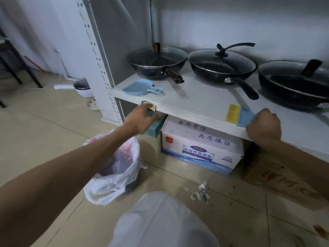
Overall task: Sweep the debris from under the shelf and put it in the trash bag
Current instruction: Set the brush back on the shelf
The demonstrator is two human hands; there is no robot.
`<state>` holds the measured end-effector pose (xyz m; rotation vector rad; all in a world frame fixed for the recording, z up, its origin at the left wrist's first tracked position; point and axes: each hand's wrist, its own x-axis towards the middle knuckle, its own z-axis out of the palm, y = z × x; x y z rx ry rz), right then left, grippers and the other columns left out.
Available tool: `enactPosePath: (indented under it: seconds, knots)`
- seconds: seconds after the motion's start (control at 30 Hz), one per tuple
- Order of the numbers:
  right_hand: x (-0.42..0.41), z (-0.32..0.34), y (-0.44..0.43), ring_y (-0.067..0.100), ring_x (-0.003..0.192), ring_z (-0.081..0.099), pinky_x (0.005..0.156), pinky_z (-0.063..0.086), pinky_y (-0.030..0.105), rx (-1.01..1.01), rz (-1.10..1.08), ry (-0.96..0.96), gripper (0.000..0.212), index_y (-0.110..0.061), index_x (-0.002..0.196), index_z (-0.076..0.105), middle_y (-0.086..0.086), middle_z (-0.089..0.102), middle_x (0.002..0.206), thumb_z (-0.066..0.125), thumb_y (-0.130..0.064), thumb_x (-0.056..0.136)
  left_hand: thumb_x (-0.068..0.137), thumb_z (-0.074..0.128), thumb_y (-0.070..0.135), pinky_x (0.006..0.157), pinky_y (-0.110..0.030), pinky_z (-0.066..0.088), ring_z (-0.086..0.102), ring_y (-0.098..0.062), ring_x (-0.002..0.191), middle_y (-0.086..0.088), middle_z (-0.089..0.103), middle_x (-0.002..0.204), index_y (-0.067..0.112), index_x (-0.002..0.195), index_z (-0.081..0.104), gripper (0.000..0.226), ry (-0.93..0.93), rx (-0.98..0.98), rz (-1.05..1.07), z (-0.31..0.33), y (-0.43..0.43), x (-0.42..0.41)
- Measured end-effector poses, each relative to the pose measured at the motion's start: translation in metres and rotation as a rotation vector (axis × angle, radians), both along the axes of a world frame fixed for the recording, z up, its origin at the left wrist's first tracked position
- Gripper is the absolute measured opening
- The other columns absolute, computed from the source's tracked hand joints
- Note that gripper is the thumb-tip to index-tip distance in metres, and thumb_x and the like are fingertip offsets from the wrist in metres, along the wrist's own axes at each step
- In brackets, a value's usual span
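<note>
Beige tiled floor (44, 132), scattered white paper debris (200, 192) in front of white metal shelf (195, 104), white plastic trash bag (114, 175) nearby, left hand (140, 120) gripping small teal box (154, 127) beneath the shelf, right hand (264, 125) clutching blue yellow-bristled brush (238, 115) on the shelf edge, blue plastic dustpan (140, 87) beside three lidded black woks (222, 65).

Note: you face a white metal shelf (204, 104), its perforated upright (99, 56) standing on a beige tiled floor (44, 132). To your left, a pale wall (58, 20) with dark furniture legs (26, 68) in front of it. Light is dim and bluish, and brown stains (320, 230) mark the tiles at your right.
</note>
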<state>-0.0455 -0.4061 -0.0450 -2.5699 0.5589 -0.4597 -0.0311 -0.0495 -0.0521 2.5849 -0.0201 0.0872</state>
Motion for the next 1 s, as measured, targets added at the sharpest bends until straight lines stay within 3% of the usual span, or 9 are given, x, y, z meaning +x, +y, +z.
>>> enactPosePath:
  seconds: [0.1,0.2,0.37,0.57,0.63,0.73,0.87,1.0]
  knots:
    - [-0.015,-0.006,0.029,0.043,0.100,0.055,0.080,0.050,0.046,-0.040,0.184,-0.150,0.024,0.001,0.099,0.057,0.025,0.058,0.105,0.050,0.000,0.076,0.091,0.061,0.047,0.097,-0.037,0.043,0.054,-0.031,0.122,-0.014,0.054,0.138,0.011,0.138,0.050,0.061,0.035,-0.069,0.214,-0.024,0.071,-0.013]
    - [-0.021,-0.021,0.062,0.036,0.088,0.057,0.073,0.051,0.043,-0.065,0.421,-0.175,0.019,-0.006,0.093,0.058,0.018,0.058,0.095,0.052,0.000,0.076,0.087,0.068,0.038,0.105,-0.046,0.043,0.050,-0.037,0.126,-0.020,0.048,0.144,0.005,0.141,0.046,0.067,0.140,-0.039,0.403,-0.051,0.129,-0.025]
    - [-0.018,-0.068,0.102,0.026,0.082,0.058,0.075,0.052,0.042,-0.069,0.601,-0.049,0.018,-0.013,0.093,0.059,0.006,0.056,0.092,0.065,-0.007,0.077,0.084,0.071,0.039,0.104,-0.048,0.042,0.048,-0.041,0.127,-0.025,0.047,0.142,0.000,0.141,0.045,0.074,0.277,0.065,0.469,-0.100,0.190,-0.037]
    - [-0.019,-0.120,0.119,0.029,0.091,0.061,0.079,0.054,0.043,-0.052,0.613,0.243,0.021,-0.012,0.097,0.060,0.011,0.059,0.099,0.066,-0.010,0.077,0.083,0.057,0.052,0.101,-0.044,0.042,0.048,-0.042,0.127,-0.028,0.047,0.141,-0.004,0.141,0.043,0.082,0.274,-0.013,0.547,-0.133,0.218,-0.044]
    - [-0.020,-0.128,0.124,0.029,0.088,0.062,0.078,0.055,0.043,-0.031,0.621,0.280,0.019,-0.011,0.093,0.060,0.010,0.061,0.094,0.069,-0.009,0.076,0.092,0.054,0.044,0.103,-0.041,0.040,0.048,-0.041,0.128,-0.027,0.049,0.141,-0.003,0.139,0.047,0.067,0.246,-0.053,0.572,-0.141,0.221,-0.044]
    - [-0.020,-0.140,0.131,0.026,0.086,0.062,0.078,0.055,0.044,0.030,0.626,0.316,0.019,-0.015,0.088,0.060,0.006,0.062,0.091,0.069,-0.007,0.073,0.100,0.047,0.028,0.089,-0.038,0.045,0.058,-0.038,0.115,-0.022,0.063,0.125,0.000,0.125,0.061,0.040,0.179,-0.164,0.593,-0.148,0.221,-0.042]
    - [-0.015,-0.153,0.143,0.026,0.090,0.062,0.081,0.054,0.044,0.059,0.651,0.366,0.023,-0.012,0.096,0.064,0.007,0.065,0.095,0.065,-0.008,0.073,0.101,0.045,0.030,0.088,-0.041,0.050,0.061,-0.033,0.103,-0.015,0.066,0.114,0.003,0.123,0.062,0.039,0.141,-0.298,0.622,-0.156,0.221,-0.043]
    - [-0.010,-0.157,0.158,0.023,0.092,0.062,0.083,0.053,0.041,0.075,0.696,0.370,0.023,-0.011,0.102,0.063,0.006,0.065,0.097,0.064,-0.012,0.078,0.102,0.046,0.027,0.070,-0.032,0.043,0.053,-0.023,0.081,-0.010,0.060,0.088,0.006,0.098,0.064,0.028,0.144,-0.394,0.632,-0.163,0.217,-0.045]
